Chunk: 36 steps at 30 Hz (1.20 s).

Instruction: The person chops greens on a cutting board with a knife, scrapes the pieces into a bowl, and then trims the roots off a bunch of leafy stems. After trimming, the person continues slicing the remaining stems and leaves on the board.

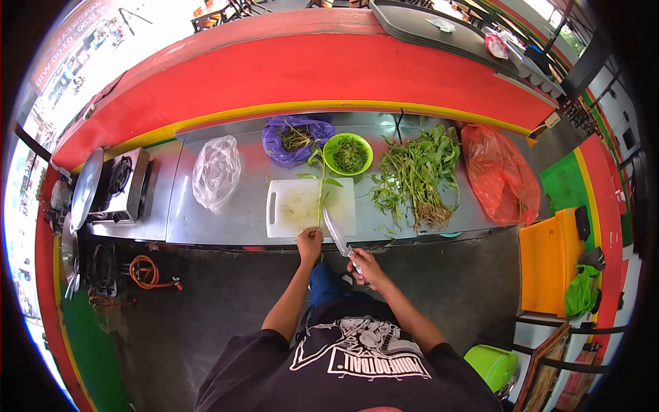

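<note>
Nearest me, my right hand [364, 264] wraps tight round the knife [336, 232] while my left hand [309, 242] pinches the leafy stalk [320, 196] lying on the white cutting board [288, 206]; best, I judge, to tuck my fingertips back and cut square.

A steel counter [226, 221] runs below a long red ledge [309, 69] edged with a yellow stripe [274, 108], a gas stove [127, 182] sits at its left end, the floor [226, 292] is dark grey, and bright daylight comes in from the upper left.
</note>
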### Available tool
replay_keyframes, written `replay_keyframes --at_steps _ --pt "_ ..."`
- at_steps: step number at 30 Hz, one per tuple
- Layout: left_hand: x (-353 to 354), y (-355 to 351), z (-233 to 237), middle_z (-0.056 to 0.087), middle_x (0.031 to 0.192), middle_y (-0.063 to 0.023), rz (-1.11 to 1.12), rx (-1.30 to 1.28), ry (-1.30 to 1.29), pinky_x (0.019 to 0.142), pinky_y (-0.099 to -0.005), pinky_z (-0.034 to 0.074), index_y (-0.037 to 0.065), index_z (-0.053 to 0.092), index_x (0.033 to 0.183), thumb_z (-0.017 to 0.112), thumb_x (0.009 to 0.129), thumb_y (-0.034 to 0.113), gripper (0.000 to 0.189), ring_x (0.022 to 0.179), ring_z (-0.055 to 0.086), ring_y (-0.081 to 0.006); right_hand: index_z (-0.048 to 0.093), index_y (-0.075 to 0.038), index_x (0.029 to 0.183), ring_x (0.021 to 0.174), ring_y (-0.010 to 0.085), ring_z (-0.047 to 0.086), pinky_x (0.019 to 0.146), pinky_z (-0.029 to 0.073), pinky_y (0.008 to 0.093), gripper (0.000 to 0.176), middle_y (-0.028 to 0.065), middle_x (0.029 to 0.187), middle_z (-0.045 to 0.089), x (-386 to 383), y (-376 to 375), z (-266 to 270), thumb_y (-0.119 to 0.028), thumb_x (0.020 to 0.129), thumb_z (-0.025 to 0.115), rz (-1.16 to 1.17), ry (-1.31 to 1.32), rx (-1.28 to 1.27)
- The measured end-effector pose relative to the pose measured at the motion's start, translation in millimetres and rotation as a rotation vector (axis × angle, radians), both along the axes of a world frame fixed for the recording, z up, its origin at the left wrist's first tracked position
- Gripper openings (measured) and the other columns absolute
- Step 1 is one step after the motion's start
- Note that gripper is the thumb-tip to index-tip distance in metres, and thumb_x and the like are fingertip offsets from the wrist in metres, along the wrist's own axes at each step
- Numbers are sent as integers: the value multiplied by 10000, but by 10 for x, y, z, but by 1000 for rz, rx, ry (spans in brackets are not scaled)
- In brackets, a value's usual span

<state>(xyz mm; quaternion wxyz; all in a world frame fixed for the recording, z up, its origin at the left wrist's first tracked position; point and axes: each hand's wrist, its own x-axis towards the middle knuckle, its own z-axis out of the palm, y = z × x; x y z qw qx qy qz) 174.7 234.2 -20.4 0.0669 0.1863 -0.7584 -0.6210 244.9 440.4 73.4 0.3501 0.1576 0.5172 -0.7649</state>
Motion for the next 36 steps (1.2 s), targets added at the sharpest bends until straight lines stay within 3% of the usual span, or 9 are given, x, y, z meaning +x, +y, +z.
replay_keyframes --at_steps 10,14,24,27,32,34,36 --pt "-23 6 -149 735 780 -170 17 -130 35 695 -345 561 -29 734 933 701 858 144 191 706 727 -248 493 -108 1249 469 61 372 389 308 227 288 54 807 565 -32 -20 -15 -276 1020 541 32 11 35" --pt "-28 21 -147 727 776 -191 25 -172 60 697 -363 557 -17 737 915 706 846 170 202 721 731 -283 494 -131 1255 450 51 356 381 257 226 284 41 791 567 -56 -15 -36 -286 1021 536 43 32 68" --pt "-26 53 -135 728 780 -197 32 -162 73 679 -350 551 -41 734 937 692 841 142 211 717 734 -262 483 -139 1239 459 48 354 378 264 213 278 40 776 554 -44 -60 8 -299 1021 550 47 -54 42" --pt "17 87 153 729 780 -197 11 -241 60 690 -351 554 -40 734 932 691 843 142 207 716 734 -265 484 -137 1244 456 47 352 375 259 212 285 35 769 557 1 -104 -40 -302 1022 550 14 -55 70" --pt "-41 -15 -124 733 794 -184 -49 -246 66 689 -354 554 -11 747 932 706 844 167 203 730 732 -284 520 -126 1253 454 41 346 379 258 206 285 39 771 562 44 -147 -84 -296 1025 540 -30 -73 40" --pt "-96 -69 -189 739 796 -167 -68 -138 -43 686 -350 554 -3 753 932 699 845 170 201 730 730 -264 528 -124 1251 454 40 346 379 259 207 282 39 772 561 66 -198 -32 -292 1025 537 -45 -66 65" --pt "-151 -140 -158 738 762 -122 -145 -59 -124 638 -315 547 -2 759 918 682 859 160 188 670 707 -185 536 -118 1300 447 49 364 372 282 224 322 40 746 572 88 -267 -15 -286 1026 528 -72 -49 137"
